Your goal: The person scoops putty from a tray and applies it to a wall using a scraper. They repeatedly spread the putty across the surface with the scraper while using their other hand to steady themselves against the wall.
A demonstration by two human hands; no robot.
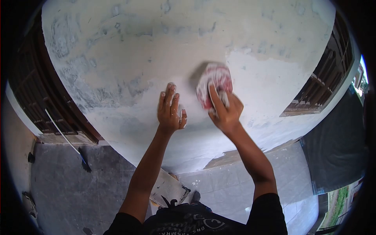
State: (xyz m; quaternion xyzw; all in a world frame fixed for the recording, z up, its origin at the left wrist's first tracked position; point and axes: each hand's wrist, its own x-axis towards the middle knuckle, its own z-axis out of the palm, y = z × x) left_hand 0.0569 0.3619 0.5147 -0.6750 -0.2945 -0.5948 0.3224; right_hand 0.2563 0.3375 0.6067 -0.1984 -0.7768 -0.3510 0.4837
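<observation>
My right hand (pixel 225 107) grips a red flat hand tool (pixel 215 74), thickly smeared with white putty, and holds it up at the wall (pixel 188 47). The index finger lies stretched along the tool's back. Its exact kind is hard to make out under the smears. To the left, my left hand (pixel 170 109) is open, its fingers pointing up at the wall surface. White paste sticks to its fingertips and thumb. Around both hands the wall has a whiter, smoother coat, while the upper and left parts show beige with grey patches.
A dark wooden window or door frame (pixel 64 94) stands on the left, another window (pixel 323 74) on the right. A broom (pixel 64 135) leans at the left above the grey tiled floor (pixel 105 176). Below me is a putty-stained platform (pixel 166 188). Dark sheeting (pixel 333 145) hangs on the right.
</observation>
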